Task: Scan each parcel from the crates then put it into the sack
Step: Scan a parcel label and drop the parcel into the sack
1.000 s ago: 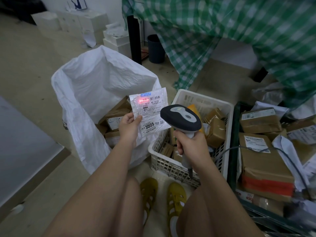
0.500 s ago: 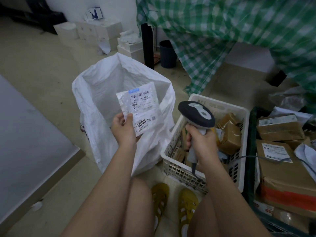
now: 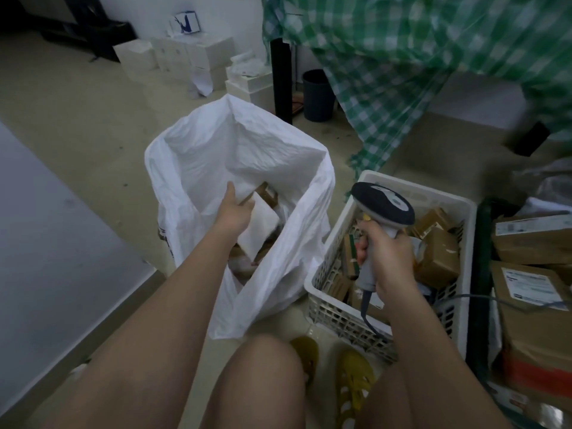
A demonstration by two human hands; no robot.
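Head view: my left hand point(image 3: 233, 212), inside one white sack point(image 3: 223, 159), appears to pinch one white parcel point(image 3: 258, 232) above brown boxes. My right hand point(image 3: 385, 252) grips one scanner point(image 3: 382, 209) over one white crate point(image 3: 402, 193); a second, dark crate point(image 3: 483, 274) stands beside it.

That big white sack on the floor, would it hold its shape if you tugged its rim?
Probably not. The white sack looks thin and creased, and its near rim sags, so it would likely fold. The parcels inside probably keep it from sliding.
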